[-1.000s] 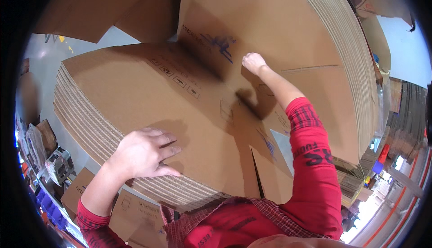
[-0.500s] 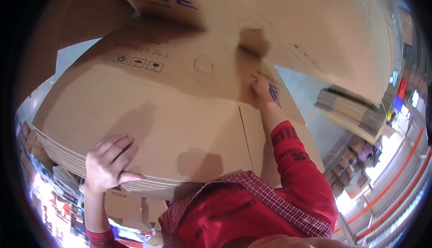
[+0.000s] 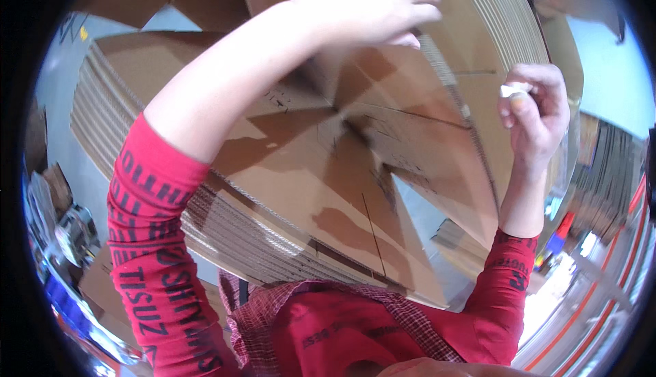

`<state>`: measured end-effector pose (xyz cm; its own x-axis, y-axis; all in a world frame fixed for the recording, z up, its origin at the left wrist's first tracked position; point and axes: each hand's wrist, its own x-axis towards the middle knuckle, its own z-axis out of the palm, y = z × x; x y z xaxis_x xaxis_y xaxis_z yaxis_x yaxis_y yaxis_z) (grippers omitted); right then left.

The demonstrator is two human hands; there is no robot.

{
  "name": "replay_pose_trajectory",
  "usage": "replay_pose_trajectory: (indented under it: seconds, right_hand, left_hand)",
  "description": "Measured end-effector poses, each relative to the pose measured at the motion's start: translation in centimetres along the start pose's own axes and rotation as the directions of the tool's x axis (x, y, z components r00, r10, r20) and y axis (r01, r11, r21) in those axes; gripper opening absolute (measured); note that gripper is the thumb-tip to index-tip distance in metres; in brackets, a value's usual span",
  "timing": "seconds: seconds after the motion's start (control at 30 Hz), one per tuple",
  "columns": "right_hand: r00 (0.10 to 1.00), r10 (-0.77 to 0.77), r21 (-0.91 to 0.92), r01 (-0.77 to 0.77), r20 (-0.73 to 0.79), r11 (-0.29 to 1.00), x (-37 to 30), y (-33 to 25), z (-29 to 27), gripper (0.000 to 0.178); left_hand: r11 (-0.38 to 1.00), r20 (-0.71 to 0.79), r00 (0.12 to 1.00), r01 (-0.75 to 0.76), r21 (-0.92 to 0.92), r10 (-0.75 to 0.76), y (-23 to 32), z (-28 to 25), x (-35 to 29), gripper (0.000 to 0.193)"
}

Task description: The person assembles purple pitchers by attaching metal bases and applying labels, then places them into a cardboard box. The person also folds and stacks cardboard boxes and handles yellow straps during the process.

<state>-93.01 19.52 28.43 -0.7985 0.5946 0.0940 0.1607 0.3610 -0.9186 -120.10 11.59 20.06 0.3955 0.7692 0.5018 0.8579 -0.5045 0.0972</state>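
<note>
My left hand (image 3: 383, 4) is raised at the top of the view, over flattened cardboard boxes. Its fingers are loosely bent and apart, with nothing seen in them; part of the hand is blurred. On the right, my right hand (image 3: 536, 114) is closed, thumb against fingers, pinching a small white piece (image 3: 514, 90) whose kind I cannot make out. Below both arms lies a thick stack of flat brown cartons (image 3: 294, 162), its layered edges facing me. A tilted flap section (image 3: 424, 131) rises from its right side, between the hands.
Another upright bundle of carton layers (image 3: 509, 18) stands at the far right, close to my right hand. More stacked cardboard (image 3: 605, 172) is behind it, with a low pile (image 3: 461, 240) on the floor. Bags and wrapped items (image 3: 72, 233) lie at the left.
Both hands have lifted off the carton stack. My left hand swung up and across to the far side; my right moved right and now pinches something white. The cartons are folded and tilted differently.
</note>
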Motion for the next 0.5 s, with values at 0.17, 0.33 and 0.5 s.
replay_pose_trajectory:
  seconds: [0.17,0.33,0.5]
  right_hand:
    - [0.957,-0.064,-0.709,0.253,0.282,0.658,6.7,15.6,13.2,0.014]
    - [0.633,0.519,-0.782,0.612,0.575,0.120,8.0,33.6,16.9,0.013]
    - [0.852,0.212,-0.868,0.495,0.478,-0.034,6.2,34.6,11.1,0.014]
  left_hand:
    - [0.861,0.367,0.905,0.354,-0.365,-0.216,5.5,-7.3,-11.0,0.049]
    - [0.814,0.641,0.754,0.458,-0.357,-0.143,10.9,-9.6,-19.4,0.053]
    - [0.802,0.643,0.753,0.465,-0.374,-0.137,10.5,-8.6,-20.1,0.050]
